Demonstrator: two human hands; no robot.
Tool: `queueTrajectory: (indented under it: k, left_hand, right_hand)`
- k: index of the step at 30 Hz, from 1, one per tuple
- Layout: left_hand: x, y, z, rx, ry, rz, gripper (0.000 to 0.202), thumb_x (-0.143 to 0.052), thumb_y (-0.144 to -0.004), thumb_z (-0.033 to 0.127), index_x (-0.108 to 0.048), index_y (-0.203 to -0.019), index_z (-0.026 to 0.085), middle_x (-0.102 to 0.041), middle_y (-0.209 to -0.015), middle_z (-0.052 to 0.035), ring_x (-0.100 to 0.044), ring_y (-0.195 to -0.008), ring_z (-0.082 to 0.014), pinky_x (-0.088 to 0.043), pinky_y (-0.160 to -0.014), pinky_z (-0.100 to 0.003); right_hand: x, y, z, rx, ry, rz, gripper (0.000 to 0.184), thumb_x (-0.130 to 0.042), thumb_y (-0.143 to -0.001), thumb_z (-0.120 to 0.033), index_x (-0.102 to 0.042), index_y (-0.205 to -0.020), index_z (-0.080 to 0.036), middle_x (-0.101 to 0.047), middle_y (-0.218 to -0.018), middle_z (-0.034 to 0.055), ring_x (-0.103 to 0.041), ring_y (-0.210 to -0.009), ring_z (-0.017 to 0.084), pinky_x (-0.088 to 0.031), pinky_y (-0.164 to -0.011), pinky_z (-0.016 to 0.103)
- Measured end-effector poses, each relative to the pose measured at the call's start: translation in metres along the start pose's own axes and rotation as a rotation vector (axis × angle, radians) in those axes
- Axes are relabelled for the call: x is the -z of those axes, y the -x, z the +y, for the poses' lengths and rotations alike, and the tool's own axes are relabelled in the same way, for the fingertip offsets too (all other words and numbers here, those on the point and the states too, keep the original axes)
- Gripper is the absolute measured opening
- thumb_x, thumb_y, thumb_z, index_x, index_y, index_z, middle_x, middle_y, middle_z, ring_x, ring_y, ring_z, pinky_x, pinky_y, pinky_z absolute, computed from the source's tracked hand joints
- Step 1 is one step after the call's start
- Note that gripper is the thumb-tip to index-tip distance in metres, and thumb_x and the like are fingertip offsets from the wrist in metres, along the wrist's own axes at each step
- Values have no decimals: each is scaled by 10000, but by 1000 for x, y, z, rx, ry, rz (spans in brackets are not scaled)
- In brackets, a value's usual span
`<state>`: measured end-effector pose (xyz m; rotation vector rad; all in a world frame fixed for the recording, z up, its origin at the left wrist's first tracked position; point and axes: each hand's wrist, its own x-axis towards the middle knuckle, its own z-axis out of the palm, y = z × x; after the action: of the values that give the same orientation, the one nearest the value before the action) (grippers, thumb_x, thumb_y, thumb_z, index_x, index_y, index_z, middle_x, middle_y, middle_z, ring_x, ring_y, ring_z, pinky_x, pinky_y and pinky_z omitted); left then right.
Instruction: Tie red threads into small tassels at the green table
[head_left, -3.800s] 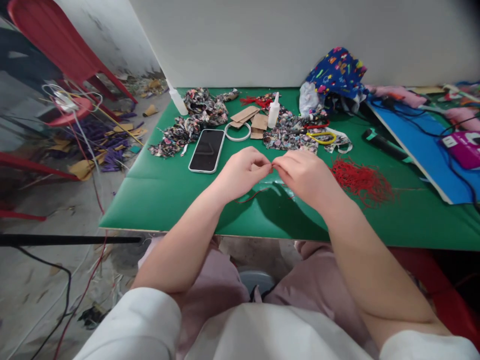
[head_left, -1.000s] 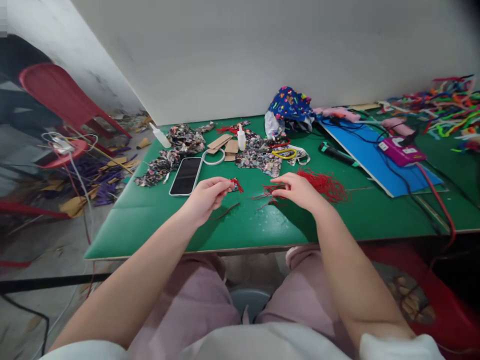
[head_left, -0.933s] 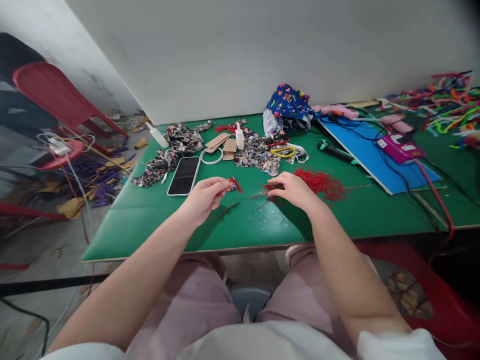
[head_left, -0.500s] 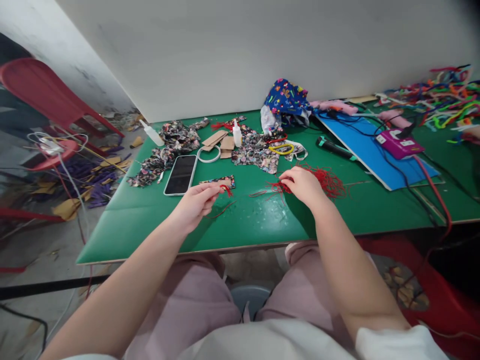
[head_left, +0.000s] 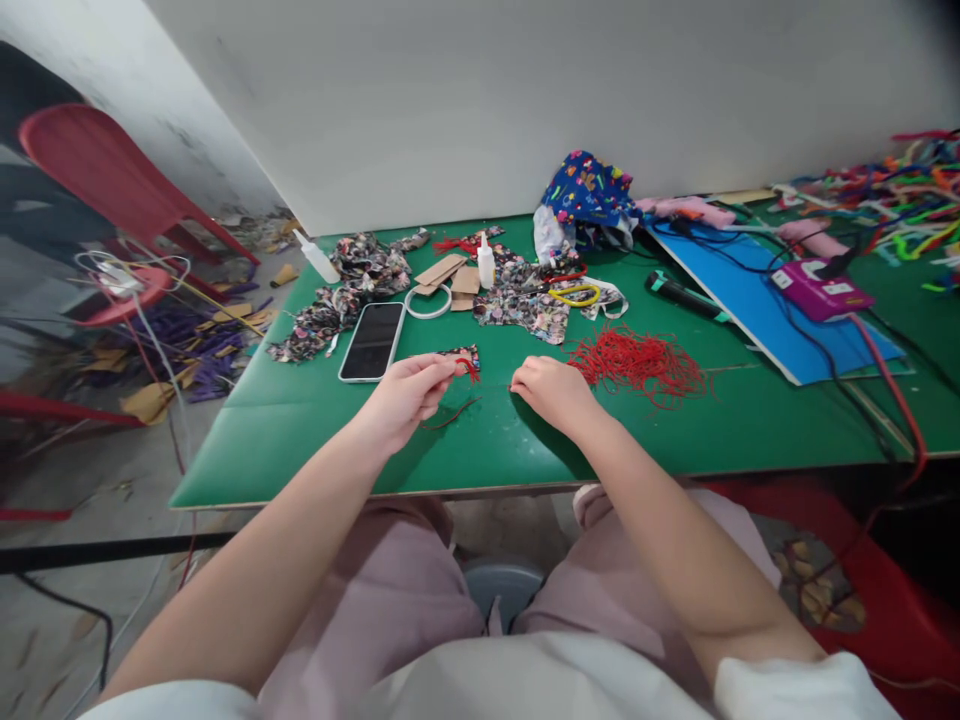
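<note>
My left hand (head_left: 409, 395) is closed in a pinch on a small bunch of red strings (head_left: 470, 370), whose ends stick out past the fingertips. Under it, a loose red strand trails over the green table. A flowered fabric piece (head_left: 469, 352) lies just behind those fingertips, partly covered. My right hand (head_left: 553, 393) rests low over the tabletop with its fingers pressed together; what they hold, if anything, is hidden. Right behind that hand spreads a tangled pile of red strings (head_left: 637, 362).
A phone (head_left: 372, 342), a white ring (head_left: 428, 302), cardboard pieces (head_left: 442, 272), glue bottles (head_left: 486, 265) and flowered scraps (head_left: 371, 265) lie further back. Yellow-handled scissors (head_left: 576, 295), a black-and-green tool (head_left: 682, 295), a blue board (head_left: 772, 310) and a purple power strip (head_left: 821, 290) are rightward.
My right hand has moved left, off the red string pile and closer to my left hand. The left hand keeps its pinch on the strings. The view has shifted slightly.
</note>
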<state>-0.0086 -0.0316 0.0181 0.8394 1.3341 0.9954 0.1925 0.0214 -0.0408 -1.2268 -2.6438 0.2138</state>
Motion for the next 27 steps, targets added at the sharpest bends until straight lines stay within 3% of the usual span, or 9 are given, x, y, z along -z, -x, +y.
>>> queueTrajectory:
  k: [6, 10, 13, 16, 18, 22, 24, 27]
  left_hand:
    - [-6, -1, 4, -11, -6, 0, 179, -654, -688, 283, -625, -755, 119, -378, -532, 65, -229, -383, 1, -102, -330, -144]
    - [-7, -3, 3, -14, -29, 10, 183, -650, -681, 287, -633, -753, 119, -379, -530, 64, -227, -382, 0, -99, -332, -149]
    - [-10, -4, 1, -15, -61, -2, 180, -646, -683, 300, -628, -737, 129, -372, -509, 70, -201, -371, 0, -91, -342, -158]
    - [-14, -3, 0, -63, -157, -37, 179, -630, -696, 318, -625, -707, 139, -362, -482, 72, -217, -375, -12, -114, -361, -165]
    - [-17, -4, 0, -144, -272, -61, 176, -626, -699, 311, -632, -674, 137, -429, -508, 48, -302, -412, -30, -187, -386, -168]
    - [-16, -5, 1, -292, -427, -127, 167, -609, -714, 291, -672, -674, 141, -621, -711, -26, -534, -671, -112, -398, -609, -207]
    - [-13, -6, 0, -305, -438, -114, 153, -606, -720, 284, -681, -686, 155, -647, -768, -32, -562, -781, -139, -413, -731, -235]
    - [-8, -5, -2, -287, -413, -53, 127, -627, -705, 271, -674, -653, 166, -639, -759, -18, -562, -822, -140, -402, -800, -244]
  right_hand:
    - [4, -2, 6, -95, -60, 72, 176, -447, -862, -225, -614, -835, -177, -626, -904, 70, -573, -799, 171, -342, -575, 262]
    - [15, -3, 17, -192, -386, 240, 166, -466, -855, -274, -601, -862, -177, -631, -856, 51, -555, -731, 151, -377, -644, 262]
    - [23, -4, 11, -216, -697, 306, 219, -503, -841, -370, -609, -880, -183, -644, -849, 45, -565, -745, 149, -403, -653, 257]
    - [26, -7, -7, -141, -1086, 163, 316, -531, -815, -447, -610, -990, -197, -651, -977, 49, -589, -835, 144, -440, -715, 257]
    - [24, -11, -18, -44, -1261, 50, 354, -549, -800, -461, -606, -1033, -201, -654, -991, 48, -592, -885, 143, -445, -760, 263]
    - [19, -20, -24, -63, -1362, -96, 343, -588, -760, -483, -663, -837, -157, -653, -730, 23, -559, -660, 112, -424, -640, 245]
    - [18, -22, -21, -123, -1364, -132, 360, -587, -754, -497, -666, -743, -145, -624, -627, 8, -487, -540, 87, -369, -545, 229]
    - [19, -22, -17, -174, -1375, -167, 320, -638, -720, -462, -671, -694, -145, -613, -577, -5, -468, -517, 74, -340, -534, 219]
